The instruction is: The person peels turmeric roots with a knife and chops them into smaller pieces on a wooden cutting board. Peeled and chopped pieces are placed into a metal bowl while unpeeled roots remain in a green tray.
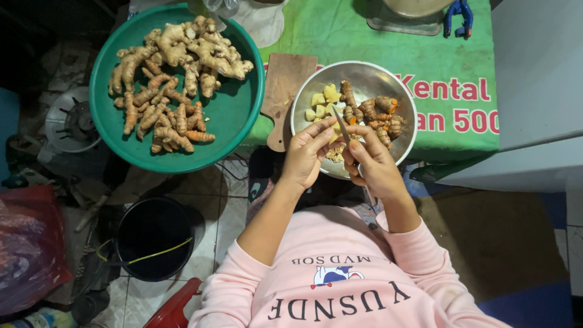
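My left hand [305, 153] pinches a small pale yellow piece of root [333, 134] over the near rim of a round metal bowl [403, 97]. My right hand [373, 163] grips a small knife [341, 124] whose blade points up against that piece. Inside the bowl lie peeled yellow chunks [324, 99] on the left and several brown-orange turmeric roots [375, 115] on the right. Both hands sit close together, above my lap in a pink sweatshirt.
A big green basin [234, 112] at the left holds ginger and turmeric roots [172, 82]. A wooden cutting board [285, 91] lies between basin and bowl on a green cloth [376, 51]. A black bucket [155, 238] and a red plastic bag [27, 243] stand on the floor.
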